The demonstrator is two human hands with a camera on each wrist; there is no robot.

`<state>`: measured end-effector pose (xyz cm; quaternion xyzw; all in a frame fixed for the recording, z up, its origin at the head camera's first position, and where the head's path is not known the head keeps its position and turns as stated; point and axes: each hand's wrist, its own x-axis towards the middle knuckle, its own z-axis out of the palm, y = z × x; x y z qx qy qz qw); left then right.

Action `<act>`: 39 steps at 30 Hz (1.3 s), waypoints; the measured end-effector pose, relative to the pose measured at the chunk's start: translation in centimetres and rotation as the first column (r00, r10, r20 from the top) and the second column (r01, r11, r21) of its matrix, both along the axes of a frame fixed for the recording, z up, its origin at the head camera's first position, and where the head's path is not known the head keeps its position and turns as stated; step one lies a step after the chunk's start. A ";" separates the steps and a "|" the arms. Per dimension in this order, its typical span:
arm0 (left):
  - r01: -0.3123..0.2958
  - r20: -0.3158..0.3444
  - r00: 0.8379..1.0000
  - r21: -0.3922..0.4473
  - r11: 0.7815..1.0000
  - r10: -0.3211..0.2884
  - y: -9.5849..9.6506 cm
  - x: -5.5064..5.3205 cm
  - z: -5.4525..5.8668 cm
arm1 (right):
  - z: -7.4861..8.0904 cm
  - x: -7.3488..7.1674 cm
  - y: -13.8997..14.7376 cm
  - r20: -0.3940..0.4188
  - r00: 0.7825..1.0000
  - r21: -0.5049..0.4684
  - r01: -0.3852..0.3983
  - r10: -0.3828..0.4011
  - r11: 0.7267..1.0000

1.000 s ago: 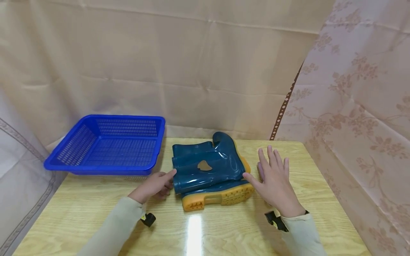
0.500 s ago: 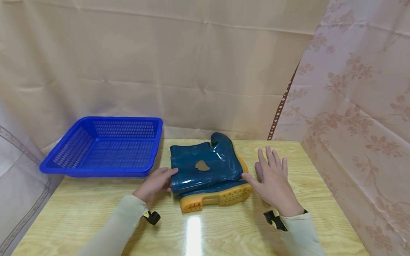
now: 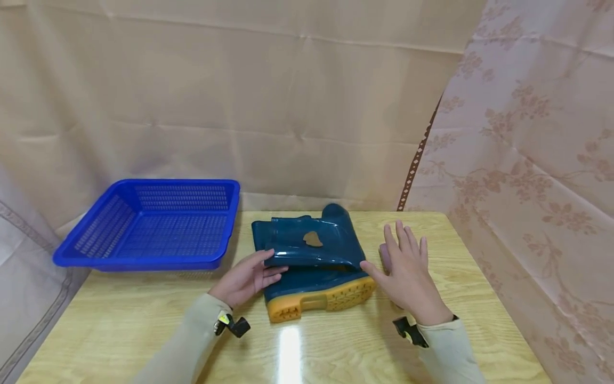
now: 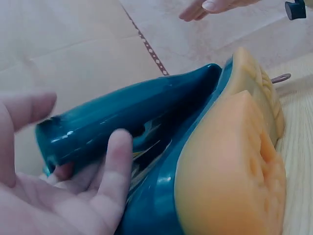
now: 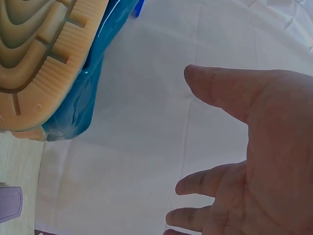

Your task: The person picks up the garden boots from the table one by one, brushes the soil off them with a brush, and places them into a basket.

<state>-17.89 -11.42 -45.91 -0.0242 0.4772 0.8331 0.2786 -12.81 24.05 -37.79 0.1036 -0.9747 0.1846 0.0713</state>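
Two dark teal rain boots with yellow-orange soles lie on the table, partly stacked. The upper rain boot [image 3: 336, 240] has a brown patch [image 3: 313, 239] on its shaft. Beneath it, the lower rain boot [image 3: 307, 280] lies on its side, its sole [image 4: 220, 166] towards the front. My left hand [image 3: 249, 277] holds the upper boot by the shaft's open end, thumb above and fingers underneath; a gap shows between the boots. My right hand [image 3: 405, 274] is held spread just right of the boots, holding nothing. In the right wrist view its fingers are apart from the sole [image 5: 44, 58].
A blue perforated plastic basket [image 3: 144, 264] stands at the left of the wooden table [image 3: 479, 320]. A small purple object [image 3: 385, 257] is partly hidden behind my right hand; the left wrist view shows a looped purple end [image 4: 281, 78]. Cloth curtains hang behind and at the sides.
My left hand has moved right and lifted the shaft end of the upper rain boot, tilting it away from the lower one. My right hand has stayed nearly still.
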 end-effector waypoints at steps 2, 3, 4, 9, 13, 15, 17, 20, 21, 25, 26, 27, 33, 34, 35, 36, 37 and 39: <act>-0.037 0.015 0.999 0.007 0.999 0.037 0.5 -0.3 -0.1 | 0.1 0.1 0.0 0.000 1.000 -0.001 0.001 -0.001 1.000; -0.055 0.021 0.998 0.018 0.998 0.055 0.8 -0.4 0.0 | 0.1 0.1 -0.1 0.001 1.000 -0.001 0.002 -0.002 1.000; -0.074 0.028 0.997 0.042 0.996 0.073 1.1 -0.5 0.1 | 0.2 0.2 -0.1 0.003 1.000 -0.002 0.002 -0.001 1.000; -0.111 0.037 0.994 0.228 0.967 0.106 2.5 -0.4 0.7 | 0.5 0.4 -0.2 0.014 1.000 -0.007 -0.004 0.004 1.000; -0.078 0.009 0.997 0.331 0.940 0.079 4.3 -0.3 0.9 | 0.5 0.4 -0.1 0.018 1.000 -0.006 -0.004 0.004 1.000; -0.065 0.000 0.998 0.346 0.936 0.070 5.4 -0.3 0.8 | 0.5 0.4 0.0 0.019 1.000 -0.006 -0.002 0.002 1.000; -0.060 -0.003 0.998 0.344 0.937 0.065 6.3 -0.4 0.6 | 0.4 0.3 0.0 0.020 1.000 -0.006 -0.001 0.001 1.000; -0.064 -0.013 0.997 0.341 0.938 0.072 7.4 -0.6 0.3 | 0.3 0.3 0.0 0.024 1.000 -0.016 0.000 0.000 1.000; -0.065 -0.014 0.997 0.346 0.936 0.074 7.6 -0.7 0.3 | 0.4 0.3 0.0 0.022 1.000 -0.017 0.001 -0.001 1.000; -0.074 -0.005 0.997 0.370 0.926 0.082 8.3 -0.8 0.4 | 0.5 0.4 0.0 0.016 1.000 -0.019 0.001 -0.001 1.000; -0.078 0.003 0.997 0.372 0.925 0.083 8.4 -0.8 0.5 | 0.5 0.4 0.0 0.012 1.000 -0.016 -0.001 0.001 1.000; -0.080 0.008 0.997 0.372 0.925 0.083 8.5 -0.9 0.5 | 0.4 0.4 0.1 0.011 1.000 -0.016 -0.001 0.001 1.000; -0.094 0.027 0.996 0.375 0.922 0.091 8.6 -1.3 0.8 | 0.5 0.4 0.1 0.004 1.000 -0.019 0.002 -0.002 1.000; -0.100 0.032 0.995 0.376 0.921 0.095 8.7 -1.4 0.9 | 0.5 0.4 0.1 0.002 1.000 -0.019 0.002 -0.002 1.000; -0.106 0.036 0.994 0.380 0.919 0.100 8.7 -1.5 1.1 | 0.5 0.4 0.1 -0.001 1.000 -0.018 0.001 -0.001 1.000; -0.110 0.036 0.994 0.386 0.916 0.104 8.8 -1.7 1.3 | 0.5 0.4 0.1 -0.002 1.000 -0.018 0.000 0.000 1.000; -0.114 0.033 0.993 0.393 0.912 0.110 8.8 -1.8 1.6 | 0.5 0.4 0.1 -0.006 1.000 -0.017 -0.001 0.000 1.000; -0.129 0.035 0.991 0.411 0.903 0.126 9.0 -2.3 2.2 | 0.4 0.4 0.2 -0.010 1.000 -0.016 -0.001 0.001 1.000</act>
